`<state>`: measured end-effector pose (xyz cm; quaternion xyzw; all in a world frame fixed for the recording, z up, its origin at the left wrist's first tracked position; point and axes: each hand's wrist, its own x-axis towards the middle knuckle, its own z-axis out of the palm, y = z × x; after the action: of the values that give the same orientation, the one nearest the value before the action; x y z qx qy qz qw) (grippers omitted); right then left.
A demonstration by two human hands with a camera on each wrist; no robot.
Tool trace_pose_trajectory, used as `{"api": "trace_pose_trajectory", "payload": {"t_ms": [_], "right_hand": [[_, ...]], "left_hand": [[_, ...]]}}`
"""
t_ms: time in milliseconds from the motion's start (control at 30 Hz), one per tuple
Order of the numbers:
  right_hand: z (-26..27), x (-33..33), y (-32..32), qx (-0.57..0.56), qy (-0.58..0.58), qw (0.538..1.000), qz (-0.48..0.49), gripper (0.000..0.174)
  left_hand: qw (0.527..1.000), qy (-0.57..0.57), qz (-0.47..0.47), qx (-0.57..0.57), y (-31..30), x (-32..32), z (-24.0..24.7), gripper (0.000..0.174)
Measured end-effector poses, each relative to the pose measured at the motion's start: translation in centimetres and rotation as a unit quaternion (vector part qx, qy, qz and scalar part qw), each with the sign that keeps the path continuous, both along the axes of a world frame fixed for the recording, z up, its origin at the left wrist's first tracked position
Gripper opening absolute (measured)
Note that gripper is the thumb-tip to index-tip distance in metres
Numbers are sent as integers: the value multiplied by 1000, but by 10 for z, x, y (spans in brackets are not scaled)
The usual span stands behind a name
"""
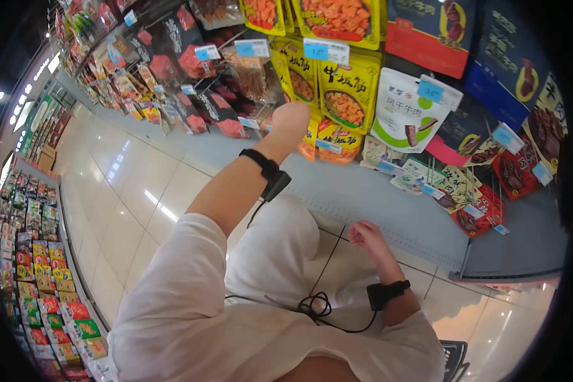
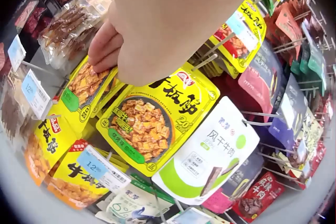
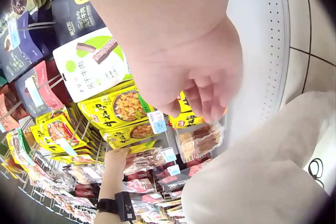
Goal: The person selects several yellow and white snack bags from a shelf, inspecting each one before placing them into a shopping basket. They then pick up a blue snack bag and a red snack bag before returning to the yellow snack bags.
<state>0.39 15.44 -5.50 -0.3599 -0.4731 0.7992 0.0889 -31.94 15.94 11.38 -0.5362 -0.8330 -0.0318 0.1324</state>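
Note:
My left hand (image 1: 291,120) reaches to the hanging snack rack, its fingers bent at a yellow snack packet (image 2: 86,90). In the left wrist view the fingertips (image 2: 105,48) lie over that packet's top edge, and the back of the hand hides part of the grip. Beside it hangs a larger-looking yellow packet (image 2: 152,121) with a picture of diced food, then a white and green jerky pouch (image 2: 207,153). My right hand (image 1: 367,235) hangs low in front of the shelf base, fingers loosely curled, holding nothing.
Hooks with blue-and-white price tags (image 1: 326,51) jut out from the rack. Dark blue pouches (image 1: 509,57) hang to the right, clear packs of brown snacks (image 1: 254,76) to the left. Below runs a grey shelf base (image 1: 363,191). Another stocked shelf (image 1: 38,267) stands across the tiled aisle.

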Motion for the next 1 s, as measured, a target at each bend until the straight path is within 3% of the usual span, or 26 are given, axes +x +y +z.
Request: {"api": "trace_pose_trajectory", "payload": {"t_ms": [200, 333, 533, 600, 633, 700, 800, 900, 933, 1000], "right_hand": [[9, 9, 0, 13, -16, 1000, 9, 20], [1, 9, -1, 44, -2, 999, 17, 21], [3, 1, -14, 64, 13, 996, 64, 30], [11, -4, -23, 19, 100, 995, -25, 49], [9, -6, -24, 22, 104, 994, -12, 49], [6, -9, -22, 1, 262, 965, -21, 65], [22, -2, -21, -39, 336, 938, 75, 67], [4, 3, -15, -50, 299, 951, 61, 59], [1, 3, -16, -46, 279, 958, 48, 54], [12, 1, -27, -62, 267, 962, 2, 50]], "left_hand": [[998, -31, 36, 36, -38, 40, 17, 13], [998, -40, -28, 49, -82, 53, 7, 19], [966, -178, -154, 104, -149, 113, 13, 12], [939, -251, -204, 115, -163, 130, 20, 10], [942, -245, -193, 122, -169, 133, 20, 10], [889, -357, -260, 121, -178, 136, 20, 14], [886, -400, -231, 51, -186, 131, 12, 14], [848, -437, -293, 61, -188, 125, -24, 27], [848, -436, -293, 64, -192, 128, -18, 27], [865, -473, -154, 65, -200, 140, 0, 47]]}}
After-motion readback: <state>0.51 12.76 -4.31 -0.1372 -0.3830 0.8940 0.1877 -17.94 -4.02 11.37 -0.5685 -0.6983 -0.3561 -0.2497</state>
